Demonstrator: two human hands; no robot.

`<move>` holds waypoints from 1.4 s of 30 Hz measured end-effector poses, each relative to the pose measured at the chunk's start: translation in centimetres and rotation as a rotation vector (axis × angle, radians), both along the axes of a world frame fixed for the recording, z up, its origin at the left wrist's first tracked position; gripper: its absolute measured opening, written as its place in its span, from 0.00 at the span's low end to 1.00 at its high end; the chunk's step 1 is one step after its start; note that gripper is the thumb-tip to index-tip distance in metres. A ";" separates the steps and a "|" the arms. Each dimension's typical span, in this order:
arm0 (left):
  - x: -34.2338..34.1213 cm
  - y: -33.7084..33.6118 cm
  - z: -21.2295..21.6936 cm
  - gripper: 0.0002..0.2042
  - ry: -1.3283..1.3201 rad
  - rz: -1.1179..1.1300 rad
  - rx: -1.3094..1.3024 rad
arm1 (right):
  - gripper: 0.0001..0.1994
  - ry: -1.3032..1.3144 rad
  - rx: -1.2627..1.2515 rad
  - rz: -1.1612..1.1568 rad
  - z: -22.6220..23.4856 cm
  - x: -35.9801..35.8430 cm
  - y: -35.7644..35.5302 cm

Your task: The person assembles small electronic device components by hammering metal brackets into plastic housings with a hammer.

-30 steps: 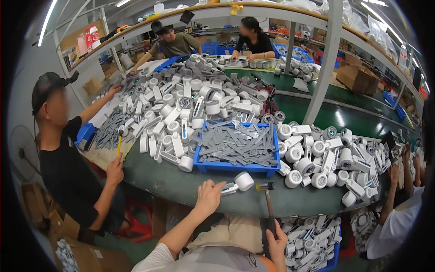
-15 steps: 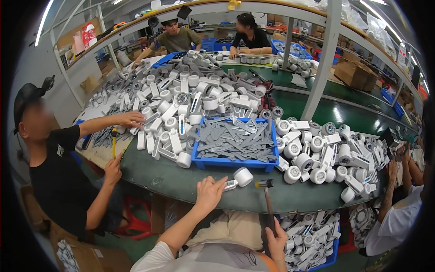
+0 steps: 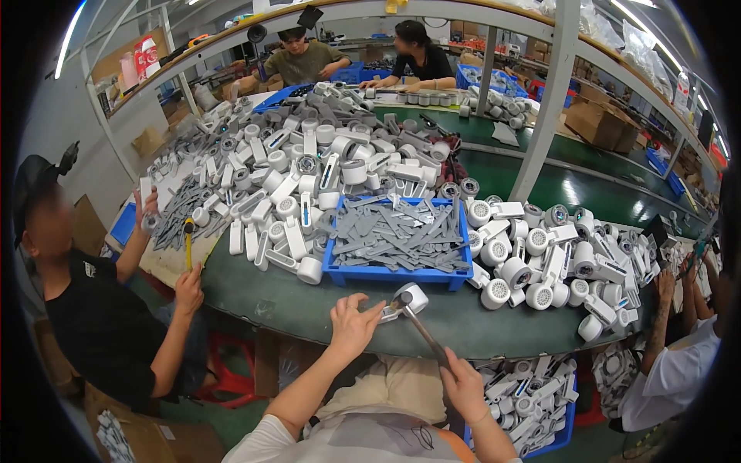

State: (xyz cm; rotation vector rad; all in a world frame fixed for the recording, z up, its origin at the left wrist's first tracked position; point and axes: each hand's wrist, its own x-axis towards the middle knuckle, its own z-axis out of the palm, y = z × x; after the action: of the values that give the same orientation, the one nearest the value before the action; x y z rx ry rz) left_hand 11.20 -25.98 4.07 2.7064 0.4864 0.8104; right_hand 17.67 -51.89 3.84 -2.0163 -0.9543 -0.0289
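On the green tabletop in front of me lies a white handheld fan [image 3: 417, 294], its round head to the right and its handle to the left. My left hand [image 3: 353, 326] has its fingers closed on the handle end. With my right hand [image 3: 463, 383] I grip the shaft of a hammer [image 3: 423, 330]. The hammer's head is over the place where the handle meets the fan head; whether it touches cannot be told. Just beyond stands a blue tray [image 3: 397, 276] filled with grey plastic strips [image 3: 397, 238].
Piles of white fans flank the tray, one [image 3: 289, 202] left and one [image 3: 544, 266] right. A crate of fans [image 3: 532, 405] sits below the table edge. A metal post [image 3: 546, 116] rises behind. At left, a person [image 3: 93, 309] holds a yellow-handled hammer [image 3: 189, 243]; others work around the table.
My right hand has swung the hammer up and left, from beside the fan to over it. The person at left has drawn a hand back from the pile and now raises a white piece.
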 end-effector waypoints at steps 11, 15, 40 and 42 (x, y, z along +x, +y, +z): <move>0.4 1.2 -2.2 0.11 -0.019 -0.038 -0.487 | 0.21 -0.212 -0.167 0.004 2.1 1.1 0.1; 0.5 0.9 -1.5 0.12 -0.004 -0.014 -0.454 | 0.20 -0.148 -0.240 0.018 2.1 0.8 0.2; -1.6 2.5 -2.5 0.13 -0.179 -0.141 -0.211 | 0.23 -0.297 -0.080 0.069 2.1 -0.9 0.7; -1.4 2.6 -3.0 0.13 -0.172 -0.134 -0.220 | 0.23 -0.253 -0.167 0.077 1.9 -0.9 0.8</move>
State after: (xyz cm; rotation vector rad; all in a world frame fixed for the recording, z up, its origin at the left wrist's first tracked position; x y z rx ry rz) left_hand 9.76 -23.38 1.09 2.4135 0.3303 0.8873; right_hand 16.74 -51.12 5.71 -2.1620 -1.2277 -0.1707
